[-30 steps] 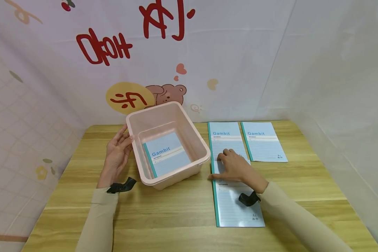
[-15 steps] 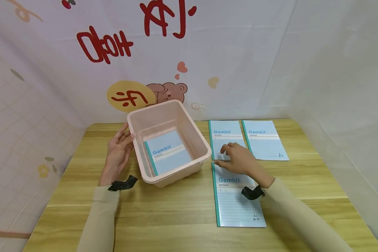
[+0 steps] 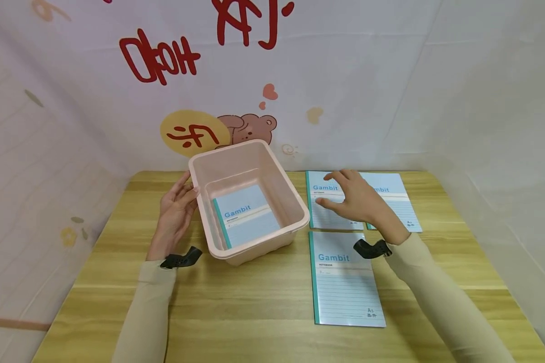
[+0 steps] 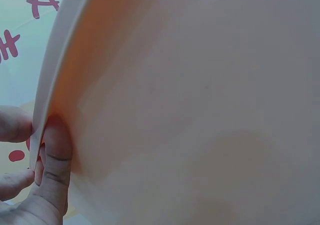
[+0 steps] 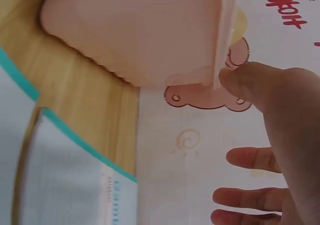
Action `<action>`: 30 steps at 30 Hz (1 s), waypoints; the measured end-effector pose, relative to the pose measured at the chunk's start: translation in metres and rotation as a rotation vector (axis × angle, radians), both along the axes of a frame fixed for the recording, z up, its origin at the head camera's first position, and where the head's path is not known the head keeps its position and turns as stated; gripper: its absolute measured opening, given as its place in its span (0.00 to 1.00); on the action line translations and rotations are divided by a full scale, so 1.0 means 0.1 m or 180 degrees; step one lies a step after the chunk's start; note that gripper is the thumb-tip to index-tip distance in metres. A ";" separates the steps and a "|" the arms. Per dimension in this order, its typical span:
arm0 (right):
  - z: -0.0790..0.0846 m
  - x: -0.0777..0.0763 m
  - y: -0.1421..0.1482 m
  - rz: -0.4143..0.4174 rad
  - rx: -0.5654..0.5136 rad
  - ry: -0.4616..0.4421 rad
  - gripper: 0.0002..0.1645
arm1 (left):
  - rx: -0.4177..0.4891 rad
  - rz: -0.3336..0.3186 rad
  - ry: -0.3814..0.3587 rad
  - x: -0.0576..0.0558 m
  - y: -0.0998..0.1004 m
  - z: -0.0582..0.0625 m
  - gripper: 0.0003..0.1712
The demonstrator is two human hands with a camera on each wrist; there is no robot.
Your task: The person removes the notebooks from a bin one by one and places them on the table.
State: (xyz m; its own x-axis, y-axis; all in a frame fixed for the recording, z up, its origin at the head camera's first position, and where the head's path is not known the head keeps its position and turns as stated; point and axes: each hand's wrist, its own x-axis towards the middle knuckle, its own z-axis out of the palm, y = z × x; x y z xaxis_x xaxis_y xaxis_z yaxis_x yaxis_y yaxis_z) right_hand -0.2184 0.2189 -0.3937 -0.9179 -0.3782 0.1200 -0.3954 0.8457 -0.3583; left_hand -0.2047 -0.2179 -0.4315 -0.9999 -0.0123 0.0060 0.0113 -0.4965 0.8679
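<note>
A pale pink plastic basin [image 3: 265,249] stands tilted toward me on the left of the table, with a light blue notebook [image 3: 247,214] flat inside it. My left hand [image 3: 178,209] pinches the basin's left rim; the left wrist view shows thumb and fingers on either side of that rim. With thumb and fingers spread and nothing between them, my right hand [image 3: 354,194] hovers over the back-left notebook [image 3: 329,217]. Its wrist side overlaps the back-right notebook [image 3: 401,206]. Nearer to me lies the front notebook [image 3: 347,297], below the right forearm's wrist camera.
The wooden table [image 3: 236,322] ends at a white printed wall sheet [image 3: 354,70] behind the basin and notebooks. More white sheeting closes in the left and right sides. A black wrist camera [image 3: 181,258] sits on the left wrist, another on the right.
My right hand has lifted from the front notebook's top edge and moved away from me, over the back-left notebook, its fingers spreading. The left hand stays on the basin rim. The head view shifts slightly.
</note>
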 end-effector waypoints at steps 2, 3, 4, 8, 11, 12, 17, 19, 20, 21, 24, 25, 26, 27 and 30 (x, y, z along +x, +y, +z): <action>0.06 -0.04 -0.01 0.0009 -0.0033 0.0064 0.42 | 0.0027 -0.0008 -0.0004 -0.01 0.01 0.00 0.43; 0.09 -0.06 -0.01 0.0021 -0.0038 0.0090 0.43 | 0.0037 -0.0010 -0.0007 -0.01 0.02 0.00 0.43; 0.12 -0.08 -0.03 0.0029 -0.0047 0.0114 0.43 | 0.0032 -0.0007 -0.0012 -0.02 0.02 0.00 0.43; 0.22 -0.15 -0.13 0.0081 -0.0047 0.0164 0.46 | 0.0040 0.0016 -0.0031 -0.01 0.02 0.01 0.43; 0.29 -0.18 -0.23 0.0126 -0.0024 0.0176 0.47 | 0.0046 0.0025 -0.0019 -0.01 0.02 0.01 0.43; 0.31 -0.19 -0.26 0.0144 -0.0006 0.0185 0.48 | 0.0040 0.0031 -0.0018 -0.01 0.02 0.01 0.43; 0.41 -0.25 -0.44 0.0217 0.0147 0.0304 0.52 | 0.0022 0.0048 -0.0023 -0.01 0.02 0.01 0.44; 0.46 -0.27 -0.51 0.0248 0.0210 0.0345 0.53 | 0.0021 0.0041 -0.0021 -0.01 0.02 0.01 0.45; 0.48 -0.28 -0.55 0.0266 0.0228 0.0351 0.54 | 0.0020 0.0037 -0.0017 -0.01 0.02 0.01 0.45; 0.51 -0.29 -0.58 0.0285 0.0248 0.0356 0.54 | 0.0025 0.0037 -0.0013 -0.01 0.02 0.01 0.45; 0.58 -0.31 -0.69 0.0350 0.0297 0.0370 0.56 | 0.0034 0.0037 0.0009 0.00 0.02 0.01 0.44; 0.60 -0.32 -0.73 0.0366 0.0310 0.0378 0.57 | 0.0032 0.0036 0.0012 0.00 0.02 0.01 0.44; 0.62 -0.33 -0.77 0.0381 0.0314 0.0382 0.57 | 0.0035 0.0036 0.0021 0.00 0.02 0.01 0.44; 0.64 -0.34 -0.80 0.0393 0.0329 0.0393 0.57 | 0.0039 0.0033 0.0028 0.01 0.03 0.02 0.43; 0.68 -0.37 -0.91 0.0422 0.0367 0.0420 0.58 | 0.0034 0.0020 0.0031 0.01 0.04 0.03 0.43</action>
